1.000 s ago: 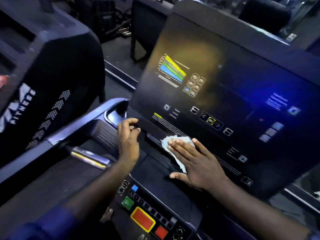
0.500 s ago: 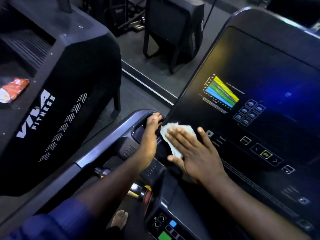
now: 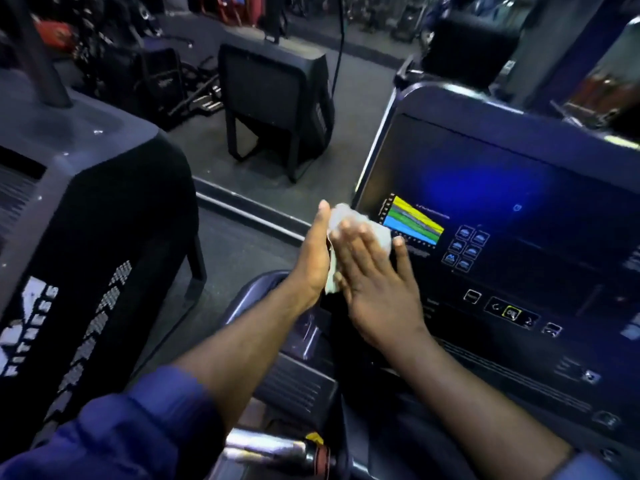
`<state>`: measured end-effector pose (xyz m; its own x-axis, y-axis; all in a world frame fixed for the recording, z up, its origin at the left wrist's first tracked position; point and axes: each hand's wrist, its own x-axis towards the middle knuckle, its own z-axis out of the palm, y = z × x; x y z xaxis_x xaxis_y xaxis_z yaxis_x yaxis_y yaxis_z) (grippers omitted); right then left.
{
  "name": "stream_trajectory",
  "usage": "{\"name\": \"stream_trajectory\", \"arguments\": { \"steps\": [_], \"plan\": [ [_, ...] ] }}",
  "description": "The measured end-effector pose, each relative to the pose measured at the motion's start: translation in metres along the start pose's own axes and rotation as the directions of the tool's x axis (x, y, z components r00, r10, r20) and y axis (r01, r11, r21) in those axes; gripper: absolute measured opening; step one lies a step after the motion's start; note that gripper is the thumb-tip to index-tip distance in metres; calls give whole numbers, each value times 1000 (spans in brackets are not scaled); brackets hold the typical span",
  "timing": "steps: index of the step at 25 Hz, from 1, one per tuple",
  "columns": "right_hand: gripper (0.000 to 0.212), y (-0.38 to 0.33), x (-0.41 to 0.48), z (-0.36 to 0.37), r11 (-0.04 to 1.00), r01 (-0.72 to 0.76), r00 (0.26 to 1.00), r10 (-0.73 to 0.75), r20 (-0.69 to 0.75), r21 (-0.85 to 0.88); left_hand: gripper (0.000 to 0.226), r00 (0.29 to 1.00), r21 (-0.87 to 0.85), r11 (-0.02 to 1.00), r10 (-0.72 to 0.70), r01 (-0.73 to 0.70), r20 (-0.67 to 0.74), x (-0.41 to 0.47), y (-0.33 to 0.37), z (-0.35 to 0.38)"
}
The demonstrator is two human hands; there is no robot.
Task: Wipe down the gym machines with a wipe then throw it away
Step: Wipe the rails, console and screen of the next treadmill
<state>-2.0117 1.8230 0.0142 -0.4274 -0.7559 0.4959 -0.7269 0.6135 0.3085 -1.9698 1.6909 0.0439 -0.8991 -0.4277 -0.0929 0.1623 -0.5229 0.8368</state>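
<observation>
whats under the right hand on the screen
A white wipe, pressed by the right hand at the left edge of the screen. Its edges show; its middle and the screen beneath are covered.

Grey floor (image 3: 346, 109) far centre. Black boxy unit on legs (image 3: 273, 95) standing on floor. Thin black cable (image 3: 341, 39) hanging just right of unit. Dark bag (image 3: 159, 81) far left; blurred red items (image 3: 55, 32) beyond it. Pale floor strip (image 3: 249, 214) crossing mid-scene.
</observation>
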Motion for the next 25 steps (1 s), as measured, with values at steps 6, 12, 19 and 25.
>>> {"name": "stream_trajectory", "arguments": {
  "steps": [6, 12, 19, 25],
  "plan": [
    [67, 44, 69, -34, 951, -309, 945, 309, -108, 15, 57, 984, 178, 975, 109, -133, 139, 28, 46, 29],
    [67, 65, 107, -46, 957, -288, 950, 280, -136, -39, 61, 970, 125, 987, 67, -98, 235, 58, 66, 50],
    [65, 85, 92, -49, 933, -360, 924, 351, -154, -32, 102, 986, 353, 924, 109, -146, 122, 92, 56, 61],
    [66, 78, 75, -48, 902, -429, 887, 429, -170, 41, 68, 647, 721, 148, 586, -677, 488, 86, 99, 88]
  ]
}}
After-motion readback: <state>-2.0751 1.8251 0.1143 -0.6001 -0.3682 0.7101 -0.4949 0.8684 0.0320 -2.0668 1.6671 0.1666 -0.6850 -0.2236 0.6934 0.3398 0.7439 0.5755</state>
